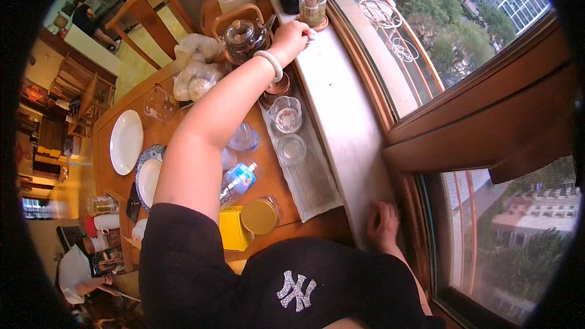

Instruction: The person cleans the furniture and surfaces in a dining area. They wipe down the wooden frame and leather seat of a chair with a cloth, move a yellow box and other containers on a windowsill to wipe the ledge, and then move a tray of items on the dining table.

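Observation:
My left hand (292, 41), with a pale bangle (270, 65) at the wrist, reaches across the table to the white windowsill (331, 87). Its fingers are pinched on a small white wad (312, 36), perhaps tissue. Just beyond stands a glass jar (313, 9) holding a plant stem on a round coaster. A glass teapot (240, 39) with a wooden handle is beside my left forearm. Low on the sill, near the window frame, my right hand (384, 225) rests with loosely curled fingers and nothing visible in it.
Along the sill lies a long textured tray (311, 187) with a petal-rimmed glass bowl (288, 114) and a glass cup (292, 148). The wooden table holds plastic bottles (240, 177), a gold-lidded jar (260, 215), a yellow box (234, 228), bagged items (196, 77) and a white oval plate (126, 142).

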A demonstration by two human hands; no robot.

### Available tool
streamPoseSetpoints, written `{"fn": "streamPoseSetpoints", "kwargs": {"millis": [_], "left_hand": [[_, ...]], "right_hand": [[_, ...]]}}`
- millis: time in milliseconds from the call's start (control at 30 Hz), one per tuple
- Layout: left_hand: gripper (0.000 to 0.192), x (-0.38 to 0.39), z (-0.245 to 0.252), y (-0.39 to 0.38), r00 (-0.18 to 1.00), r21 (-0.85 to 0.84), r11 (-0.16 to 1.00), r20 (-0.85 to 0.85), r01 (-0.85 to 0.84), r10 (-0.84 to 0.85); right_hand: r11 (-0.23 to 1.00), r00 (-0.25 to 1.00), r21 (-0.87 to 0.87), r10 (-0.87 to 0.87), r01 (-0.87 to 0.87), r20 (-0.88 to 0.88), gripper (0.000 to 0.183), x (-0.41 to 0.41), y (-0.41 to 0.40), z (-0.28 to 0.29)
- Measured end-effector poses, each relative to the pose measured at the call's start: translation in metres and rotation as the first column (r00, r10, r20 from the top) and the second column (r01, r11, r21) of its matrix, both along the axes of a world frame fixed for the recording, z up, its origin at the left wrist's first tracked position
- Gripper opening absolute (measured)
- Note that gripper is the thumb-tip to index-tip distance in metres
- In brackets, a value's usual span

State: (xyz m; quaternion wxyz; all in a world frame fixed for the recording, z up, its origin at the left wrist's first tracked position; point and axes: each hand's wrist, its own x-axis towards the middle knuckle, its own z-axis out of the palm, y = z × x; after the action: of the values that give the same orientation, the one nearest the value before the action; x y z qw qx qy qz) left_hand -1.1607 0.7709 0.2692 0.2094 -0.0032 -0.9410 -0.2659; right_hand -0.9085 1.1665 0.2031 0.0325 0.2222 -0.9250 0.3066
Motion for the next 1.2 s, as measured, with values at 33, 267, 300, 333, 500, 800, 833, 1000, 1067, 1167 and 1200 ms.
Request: {"fn": "streamPoseSetpoints", "kwargs": {"millis": [33, 267, 300, 333, 500, 800, 833, 1000, 1067, 1167, 1200], "left_hand": [[0.012, -0.001, -0.003, 0.001, 1.0, 0.003, 1.0, 0.005, -0.014, 0.014], [0.01, -0.025, -0.021, 0.015, 0.999, 0.014, 1.0, -0.044, -0.014, 0.015], [0.009, -0.03, -0.03, 0.012, 0.995, -0.003, 0.999, -0.084, -0.053, 0.053], [0.009, -0.036, -0.035, 0.011, 0.994, -0.003, 0.999, -0.095, -0.05, 0.049], [0.009, -0.052, -0.068, 0.008, 0.973, 0.065, 0.977, 0.131, -0.202, 0.193], [0.008, 0.004, -0.079, 0.048, 0.974, 0.175, 0.972, 0.192, -0.156, 0.122], [0.007, 0.021, -0.065, 0.066, 0.975, 0.137, 0.985, 0.21, -0.101, 0.071], [0.002, 0.079, -0.058, 0.111, 0.964, 0.007, 0.988, 0.216, 0.155, -0.153], [0.004, 0.087, -0.057, 0.122, 0.939, 0.045, 0.971, 0.246, 0.235, -0.239], [0.006, 0.075, -0.058, 0.118, 0.925, 0.146, 0.946, 0.213, 0.29, -0.316], [0.006, 0.058, -0.053, 0.114, 0.938, 0.177, 0.955, 0.215, 0.238, -0.274]], "right_hand": [[1.0, 1.0, -0.012, -0.012, 0.013, 0.025, 0.026, 0.0, 0.0, 0.0], [1.0, 1.0, 0.001, -0.021, 0.021, -0.017, 0.028, 0.0, 0.003, -0.011], [1.0, 1.0, 0.027, 0.003, -0.003, -0.001, 0.028, -0.002, 0.0, -0.001], [0.999, 0.999, 0.031, -0.014, 0.013, 0.032, 0.028, -0.001, 0.002, -0.005], [1.0, 0.991, -0.015, -0.018, 0.02, 0.131, 0.028, 0.0, 0.002, 0.002], [0.998, 0.987, -0.047, -0.024, 0.032, 0.16, 0.034, 0.003, -0.001, 0.005], [0.998, 0.985, -0.044, -0.036, 0.044, 0.166, 0.033, 0.004, -0.002, 0.006], [1.0, 0.988, -0.022, -0.008, 0.012, 0.153, 0.031, 0.001, 0.002, 0.003], [1.0, 0.988, -0.023, -0.007, 0.011, 0.152, 0.03, 0.0, 0.002, 0.002], [0.999, 0.988, -0.013, -0.047, 0.049, 0.146, 0.024, 0.0, -0.001, 0.004], [0.998, 0.987, -0.008, -0.063, 0.065, 0.147, 0.024, 0.001, 0.001, 0.001]]}}
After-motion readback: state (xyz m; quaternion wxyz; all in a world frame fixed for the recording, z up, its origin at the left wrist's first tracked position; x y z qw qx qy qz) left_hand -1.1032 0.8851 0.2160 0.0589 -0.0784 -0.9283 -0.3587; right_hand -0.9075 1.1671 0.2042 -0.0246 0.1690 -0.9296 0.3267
